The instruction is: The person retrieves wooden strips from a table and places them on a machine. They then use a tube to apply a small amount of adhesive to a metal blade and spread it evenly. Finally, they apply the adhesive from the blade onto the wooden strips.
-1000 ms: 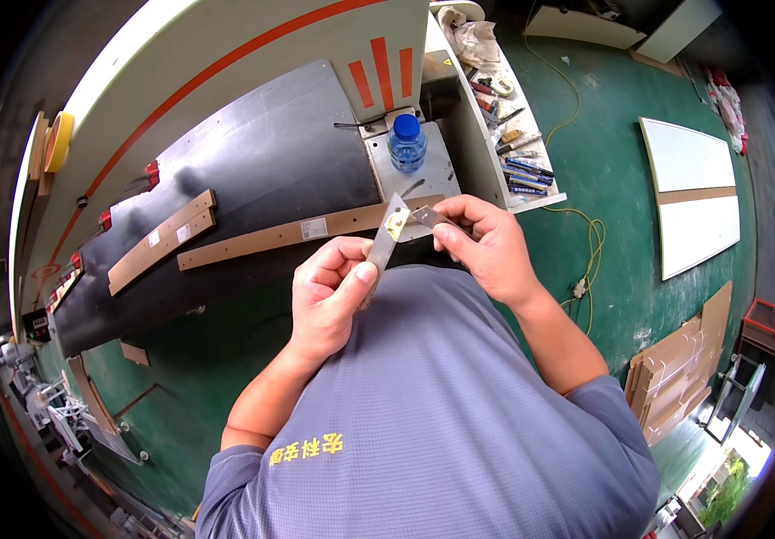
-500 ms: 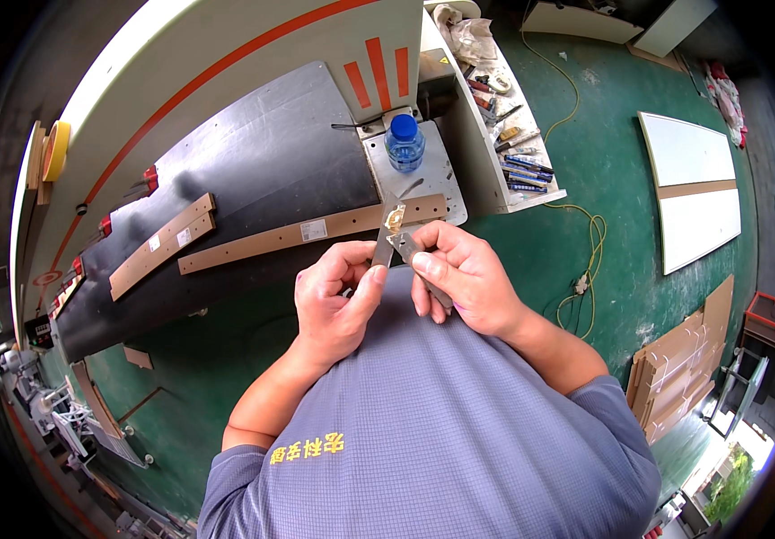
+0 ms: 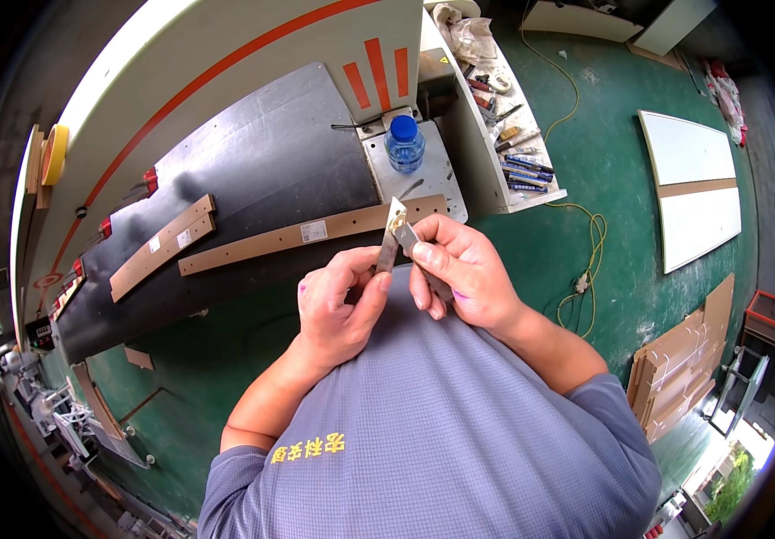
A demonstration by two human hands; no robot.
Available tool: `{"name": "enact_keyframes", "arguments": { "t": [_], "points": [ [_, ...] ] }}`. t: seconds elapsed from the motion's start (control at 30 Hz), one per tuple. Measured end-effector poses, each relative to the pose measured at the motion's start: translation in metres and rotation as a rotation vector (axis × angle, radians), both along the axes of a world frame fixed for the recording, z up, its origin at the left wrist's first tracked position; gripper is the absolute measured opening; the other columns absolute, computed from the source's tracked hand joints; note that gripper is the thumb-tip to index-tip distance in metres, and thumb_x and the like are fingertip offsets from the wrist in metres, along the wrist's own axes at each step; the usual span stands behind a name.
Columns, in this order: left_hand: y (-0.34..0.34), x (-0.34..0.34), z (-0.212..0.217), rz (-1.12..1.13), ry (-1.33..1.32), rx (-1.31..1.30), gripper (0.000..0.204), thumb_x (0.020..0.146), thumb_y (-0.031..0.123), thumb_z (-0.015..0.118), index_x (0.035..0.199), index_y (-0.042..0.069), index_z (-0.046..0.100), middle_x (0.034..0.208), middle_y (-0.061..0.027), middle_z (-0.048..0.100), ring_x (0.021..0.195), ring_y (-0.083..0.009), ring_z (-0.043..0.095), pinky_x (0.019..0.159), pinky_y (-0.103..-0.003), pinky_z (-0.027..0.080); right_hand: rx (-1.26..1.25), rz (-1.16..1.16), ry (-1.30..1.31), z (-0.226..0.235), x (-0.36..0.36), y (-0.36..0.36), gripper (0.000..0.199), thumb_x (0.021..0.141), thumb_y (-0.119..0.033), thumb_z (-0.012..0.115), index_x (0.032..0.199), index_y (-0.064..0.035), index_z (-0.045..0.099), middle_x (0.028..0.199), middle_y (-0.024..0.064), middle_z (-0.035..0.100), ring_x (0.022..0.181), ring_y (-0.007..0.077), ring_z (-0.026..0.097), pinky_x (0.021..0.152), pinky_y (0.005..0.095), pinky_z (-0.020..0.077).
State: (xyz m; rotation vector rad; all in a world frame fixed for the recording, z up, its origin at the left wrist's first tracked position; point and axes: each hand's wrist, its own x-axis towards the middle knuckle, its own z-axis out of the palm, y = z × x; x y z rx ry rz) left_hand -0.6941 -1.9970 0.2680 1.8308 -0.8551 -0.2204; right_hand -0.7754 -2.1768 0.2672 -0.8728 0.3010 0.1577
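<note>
One narrow, yellow-marked metal strip [image 3: 387,255] is pinched in my left hand [image 3: 337,302]; my right hand [image 3: 465,274] grips a grey metal piece [image 3: 408,240], overlapping it in my view.

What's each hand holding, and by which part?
Left hand: a pale-tipped metal strip, gripped by its lower part. Right hand: a darker metal strip, pinched near its middle, upper end projecting.

Brown strips [image 3: 271,243] lie on the black tabletop [image 3: 271,153]
</note>
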Motion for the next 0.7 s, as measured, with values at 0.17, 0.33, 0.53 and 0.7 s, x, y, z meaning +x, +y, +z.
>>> {"name": "enact_keyframes", "arguments": {
  "t": [0.17, 0.33, 0.53, 0.7],
  "points": [
    [0.000, 0.001, 0.000, -0.005, 0.004, -0.007, 0.024, 0.083, -0.002, 0.072, 0.106, -0.001, 0.065, 0.064, -0.0029, 0.057, 0.051, -0.0100, 0.051, 0.049, -0.024, 0.041, -0.030, -0.012, -0.015, 0.000, 0.002, -0.002, 0.021, 0.104, -0.024, 0.054, 0.107, -0.0027, 0.055, 0.066, 0.0092, 0.063, 0.046, 0.0112, 0.053, 0.044, 0.0213, 0.0434],
    [0.002, 0.002, -0.001, 0.002, 0.080, -0.007, 0.022, 0.085, -0.001, 0.071, 0.106, -0.001, 0.065, 0.063, -0.0028, 0.056, 0.051, -0.0079, 0.051, 0.049, -0.023, 0.041, -0.049, 0.008, -0.015, -0.003, 0.004, -0.006, 0.022, 0.104, -0.023, 0.054, 0.109, -0.0019, 0.055, 0.067, 0.0096, 0.063, 0.047, 0.0116, 0.054, 0.045, 0.0221, 0.0443],
    [0.005, 0.001, 0.002, 0.051, 0.369, -0.057, 0.016, 0.091, 0.001, 0.066, 0.106, -0.004, 0.064, 0.068, 0.0017, 0.058, 0.057, -0.0028, 0.049, 0.053, -0.020, 0.039, -0.140, -0.148, -0.095, -0.006, 0.006, -0.022, 0.018, 0.105, -0.021, 0.051, 0.113, -0.0042, 0.055, 0.076, 0.0083, 0.065, 0.057, 0.0110, 0.058, 0.054, 0.0223, 0.0467],
    [0.003, 0.006, 0.009, 0.045, 0.761, -0.162, 0.017, 0.097, 0.008, 0.062, 0.109, -0.004, 0.063, 0.072, 0.0032, 0.058, 0.060, -0.0014, 0.046, 0.055, -0.018, 0.036, -0.845, -0.261, -0.404, -0.012, 0.005, -0.019, 0.019, 0.097, -0.006, 0.059, 0.115, -0.0003, 0.059, 0.095, 0.0108, 0.066, 0.079, 0.0174, 0.064, 0.068, 0.0277, 0.0537]
  ]
}}
